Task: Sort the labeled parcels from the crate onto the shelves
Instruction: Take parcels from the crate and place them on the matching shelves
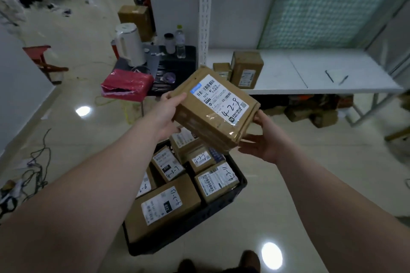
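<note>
Both arms are stretched out over the crate (240,184), and between the hands sits a flat brown parcel (216,109), tilted so its white label faces up. The handwritten mark on that label reads 4-2 and then a digit I cannot make out for sure. The left hand (169,115) grips the parcel's left edge, fingers (177,97) closed over the top of it. The right hand (264,137) supports the lower right corner from beneath, palm up, fingers curled loosely against the cardboard.

The black crate stands on the glossy floor (288,195) directly under the held parcel, packed with more brown boxes (their labels carry marks such as 4-3-7, 4-3-11 and 4-3-13). Beyond it, a white shelf (310,68) runs along the wall at low height, with two small boxes (240,70) standing together near its left end and a pen (343,80) lying farther right. To the left, a low black desk (177,66) carries a white kettle (128,44) and a bottle (180,42).
</note>
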`<state>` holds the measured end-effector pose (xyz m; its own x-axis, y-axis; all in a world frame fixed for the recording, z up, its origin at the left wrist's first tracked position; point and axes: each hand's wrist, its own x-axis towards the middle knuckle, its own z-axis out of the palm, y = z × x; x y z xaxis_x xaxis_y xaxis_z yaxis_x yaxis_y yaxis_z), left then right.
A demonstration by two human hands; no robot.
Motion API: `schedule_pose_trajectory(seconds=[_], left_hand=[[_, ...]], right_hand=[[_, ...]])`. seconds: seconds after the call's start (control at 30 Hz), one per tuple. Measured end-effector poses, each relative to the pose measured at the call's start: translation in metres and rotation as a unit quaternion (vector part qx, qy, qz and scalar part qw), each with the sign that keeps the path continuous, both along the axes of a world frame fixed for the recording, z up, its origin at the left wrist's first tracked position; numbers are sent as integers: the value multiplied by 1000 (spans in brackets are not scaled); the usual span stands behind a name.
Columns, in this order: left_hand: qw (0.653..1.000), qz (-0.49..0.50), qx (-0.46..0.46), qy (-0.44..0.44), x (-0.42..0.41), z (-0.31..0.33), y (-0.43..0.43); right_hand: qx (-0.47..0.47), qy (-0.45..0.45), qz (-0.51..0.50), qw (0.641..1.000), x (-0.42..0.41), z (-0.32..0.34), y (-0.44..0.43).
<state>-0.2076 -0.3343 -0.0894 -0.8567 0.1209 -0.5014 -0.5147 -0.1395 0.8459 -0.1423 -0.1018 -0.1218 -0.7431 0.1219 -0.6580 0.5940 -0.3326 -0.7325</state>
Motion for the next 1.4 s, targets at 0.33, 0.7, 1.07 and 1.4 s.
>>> schedule_pose_trajectory(seconds=[0.33, 0.7, 1.07, 1.4], left_hand=[[996, -56, -1, -66, 24, -12, 108], [992, -50, 17, -119, 68, -33, 246], [996, -77, -7, 32, 7, 92, 332], [982, -86, 9, 167, -133, 192, 377]], right_hand=[[1, -15, -26, 1000, 38, 0, 107], [18, -10, 8, 1000, 81, 14, 241], [18, 78, -4, 997, 31, 97, 309], [22, 223, -60, 973, -97, 187, 338]])
